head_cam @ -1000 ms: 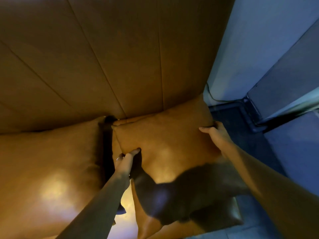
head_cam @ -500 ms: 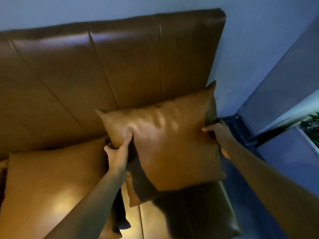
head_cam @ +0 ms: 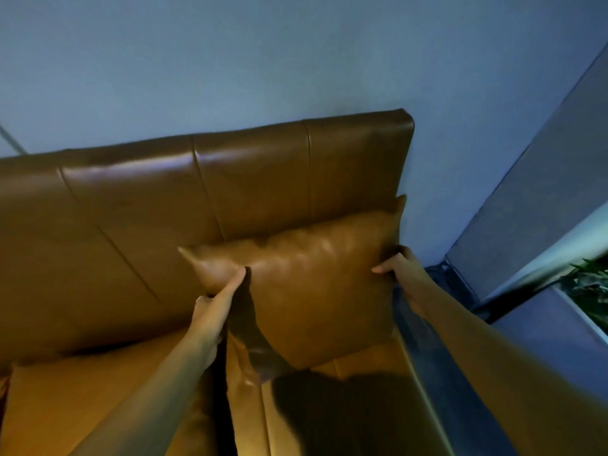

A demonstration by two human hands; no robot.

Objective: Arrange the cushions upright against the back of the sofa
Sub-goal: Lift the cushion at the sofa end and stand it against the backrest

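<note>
A tan leather cushion (head_cam: 316,284) is held up off the seat at the right end of the sofa, its top edge leaning toward the sofa back (head_cam: 250,182). My left hand (head_cam: 218,304) grips its left edge near the upper corner. My right hand (head_cam: 399,274) grips its right edge. A second tan cushion (head_cam: 92,399) lies on the seat at the lower left, beside my left forearm.
The sofa seat (head_cam: 329,413) shows under the raised cushion, in shadow. A blue-grey wall (head_cam: 296,60) rises behind the sofa. To the right is a grey panel (head_cam: 543,199) and a planter with green leaves (head_cam: 589,287). Dark floor (head_cam: 437,274) lies beside the sofa's right end.
Both hands have lifted the cushion off the seat and raised it against the sofa back. My view has tilted upward, so the top of the sofa back and the wall now show.
</note>
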